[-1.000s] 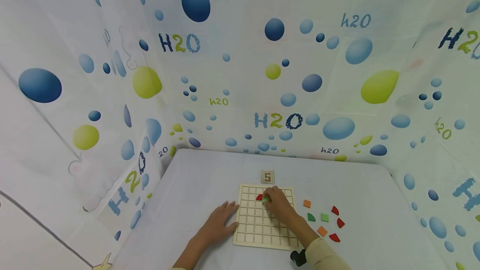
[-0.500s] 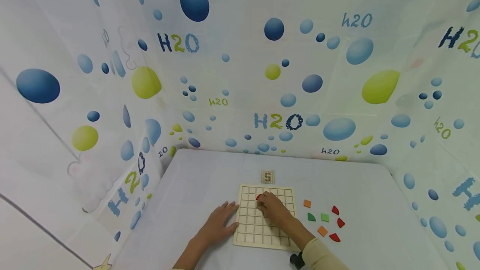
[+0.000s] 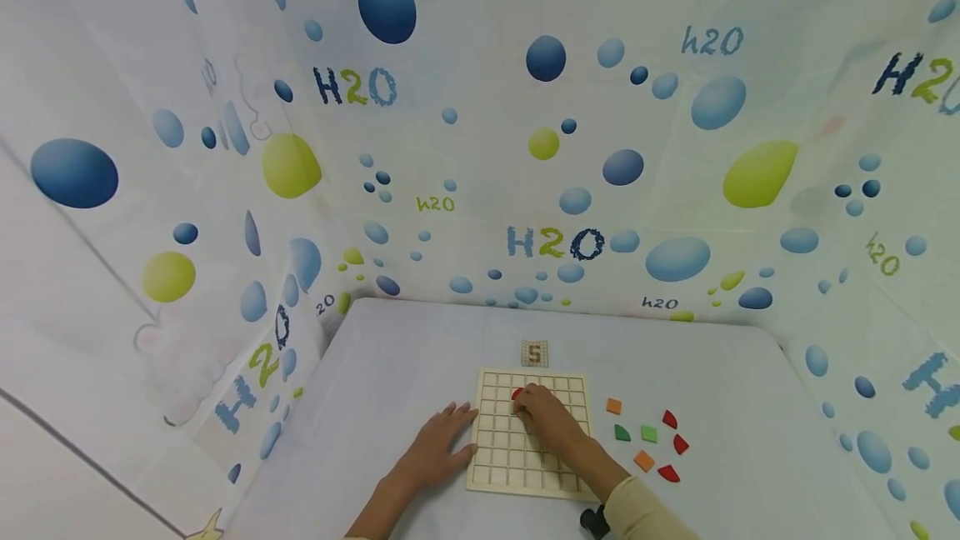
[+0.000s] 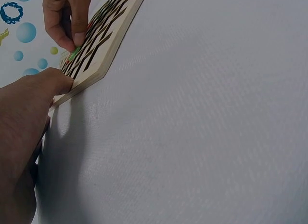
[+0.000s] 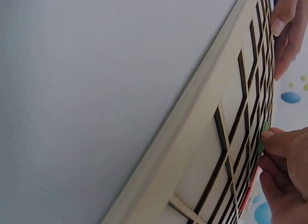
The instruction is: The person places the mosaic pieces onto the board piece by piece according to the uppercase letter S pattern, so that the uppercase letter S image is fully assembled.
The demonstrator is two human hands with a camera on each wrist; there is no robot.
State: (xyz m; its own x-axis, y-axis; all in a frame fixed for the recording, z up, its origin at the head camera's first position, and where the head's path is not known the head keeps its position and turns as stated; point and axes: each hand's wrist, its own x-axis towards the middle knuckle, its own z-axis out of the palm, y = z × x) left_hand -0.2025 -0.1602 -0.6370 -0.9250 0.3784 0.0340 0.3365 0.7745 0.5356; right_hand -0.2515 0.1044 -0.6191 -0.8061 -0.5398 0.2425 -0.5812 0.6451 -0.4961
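Note:
A square wooden grid board (image 3: 498,467) lies on the white table. My right hand (image 3: 549,419) is over its upper middle and pinches a small green tile (image 5: 263,141) against the grid; in the head view the fingers hide this tile. A red quarter-round tile (image 3: 517,393) sits in the grid just beyond those fingers. At the board's left edge rests my left hand (image 3: 438,447), its fingers extended and holding nothing. The left wrist view shows the left thumb (image 4: 55,82) against the board's edge and the green tile (image 4: 74,54) under the right fingertips.
Right of the board lie loose tiles: orange squares (image 3: 614,407), a light green square (image 3: 649,434), a dark green quarter-round (image 3: 622,432) and several red quarter-rounds (image 3: 680,444). A small pattern card (image 3: 535,353) lies beyond the board. A black object (image 3: 594,522) is by the right wrist.
My right hand has shifted slightly left and nearer on the board, then stayed there; the green tile it shows earlier is now covered in the head view. My left hand has not moved.

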